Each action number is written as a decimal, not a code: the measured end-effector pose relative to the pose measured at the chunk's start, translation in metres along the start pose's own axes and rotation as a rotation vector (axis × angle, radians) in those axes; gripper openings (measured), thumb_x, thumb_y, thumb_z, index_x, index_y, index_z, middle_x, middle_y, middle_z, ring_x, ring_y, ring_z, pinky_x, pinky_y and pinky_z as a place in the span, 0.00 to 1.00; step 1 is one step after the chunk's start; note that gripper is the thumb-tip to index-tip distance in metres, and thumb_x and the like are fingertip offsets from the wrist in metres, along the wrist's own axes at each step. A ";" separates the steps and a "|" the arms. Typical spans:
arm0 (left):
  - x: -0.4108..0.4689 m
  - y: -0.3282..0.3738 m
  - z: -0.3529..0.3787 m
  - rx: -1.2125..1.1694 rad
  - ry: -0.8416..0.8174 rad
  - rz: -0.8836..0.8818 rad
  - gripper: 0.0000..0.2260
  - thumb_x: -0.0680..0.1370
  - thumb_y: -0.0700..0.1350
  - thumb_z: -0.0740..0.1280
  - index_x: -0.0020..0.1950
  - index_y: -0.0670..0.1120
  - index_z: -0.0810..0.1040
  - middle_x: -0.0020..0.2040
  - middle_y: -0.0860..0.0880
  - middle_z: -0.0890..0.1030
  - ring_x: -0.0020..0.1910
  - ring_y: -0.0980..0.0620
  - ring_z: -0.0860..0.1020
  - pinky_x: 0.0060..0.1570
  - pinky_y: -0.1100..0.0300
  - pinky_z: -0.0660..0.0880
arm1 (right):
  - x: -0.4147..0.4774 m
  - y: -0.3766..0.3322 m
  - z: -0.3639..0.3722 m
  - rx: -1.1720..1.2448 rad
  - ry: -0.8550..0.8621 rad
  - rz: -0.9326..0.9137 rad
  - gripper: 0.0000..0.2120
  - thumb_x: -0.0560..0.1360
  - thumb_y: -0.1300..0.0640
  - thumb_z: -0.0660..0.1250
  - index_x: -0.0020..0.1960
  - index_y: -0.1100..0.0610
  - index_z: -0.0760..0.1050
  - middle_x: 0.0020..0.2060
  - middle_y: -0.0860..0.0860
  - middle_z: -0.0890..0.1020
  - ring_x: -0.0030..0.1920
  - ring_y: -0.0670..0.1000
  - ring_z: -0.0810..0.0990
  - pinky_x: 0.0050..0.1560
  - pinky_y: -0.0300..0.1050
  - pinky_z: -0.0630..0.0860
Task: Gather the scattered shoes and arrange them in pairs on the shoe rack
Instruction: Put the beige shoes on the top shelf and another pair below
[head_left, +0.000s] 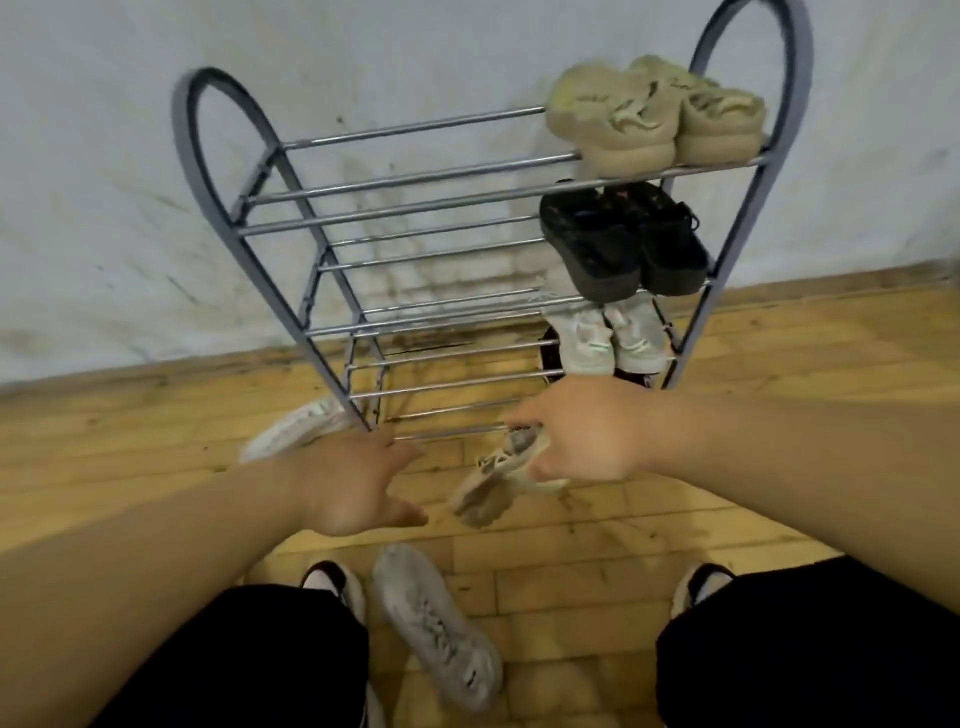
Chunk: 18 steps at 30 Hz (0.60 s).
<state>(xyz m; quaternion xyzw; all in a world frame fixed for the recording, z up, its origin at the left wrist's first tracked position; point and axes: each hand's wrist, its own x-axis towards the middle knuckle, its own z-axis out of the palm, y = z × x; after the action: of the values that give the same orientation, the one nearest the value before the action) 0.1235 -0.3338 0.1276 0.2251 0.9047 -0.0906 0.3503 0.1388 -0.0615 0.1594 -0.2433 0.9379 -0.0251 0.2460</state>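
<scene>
Beige sneaker (491, 486) found in front of the shoe rack's lowest tier, tilted toe-down toward the wood floor (597, 582), off-white laces visible, upper blurred. Gripped at the heel end by the right hand (587, 436), fingers closed around it. Left hand (358, 480) noted just beside the toe, fingers spread apart, holding nothing.

Shoe rack (415, 208) observed against a stained pale wall (104, 156), grey arched side frames, chrome bars. Right end of each tier occupied: tan pair (654, 117) on top, black pair (623, 244) on the second, pale grey pair (608, 340) on the third, each set side by side. Dark shoe partly hidden beneath; details not discernible.

Recorded loose on the floor: white sneaker (296, 426) at the rack's left foot, grey sneaker (436, 623) lying between the person's legs in black trousers (805, 649).
</scene>
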 end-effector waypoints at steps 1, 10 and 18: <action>0.002 -0.004 0.007 0.005 -0.008 0.002 0.47 0.70 0.80 0.54 0.84 0.58 0.50 0.80 0.48 0.62 0.77 0.43 0.63 0.72 0.49 0.66 | 0.007 -0.008 0.009 -0.009 -0.019 -0.010 0.30 0.79 0.40 0.66 0.77 0.50 0.68 0.70 0.51 0.77 0.68 0.57 0.75 0.63 0.55 0.76; -0.001 -0.054 0.013 -0.053 -0.104 -0.068 0.40 0.78 0.71 0.62 0.84 0.55 0.52 0.79 0.46 0.62 0.75 0.40 0.65 0.70 0.46 0.67 | 0.060 -0.046 0.026 -0.021 0.009 -0.022 0.28 0.77 0.41 0.64 0.76 0.44 0.68 0.67 0.49 0.79 0.64 0.55 0.77 0.60 0.53 0.78; -0.062 -0.124 -0.029 -0.230 -0.083 -0.274 0.38 0.78 0.68 0.64 0.84 0.57 0.55 0.82 0.51 0.60 0.79 0.44 0.62 0.74 0.48 0.62 | 0.112 -0.087 -0.012 0.068 0.226 -0.119 0.33 0.76 0.38 0.66 0.79 0.40 0.63 0.75 0.47 0.73 0.73 0.53 0.71 0.69 0.53 0.73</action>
<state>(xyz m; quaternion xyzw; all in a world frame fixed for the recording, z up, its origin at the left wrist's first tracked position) 0.0885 -0.4548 0.1917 0.0541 0.9159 -0.0426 0.3954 0.0865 -0.1915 0.1345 -0.2858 0.9421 -0.0986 0.1450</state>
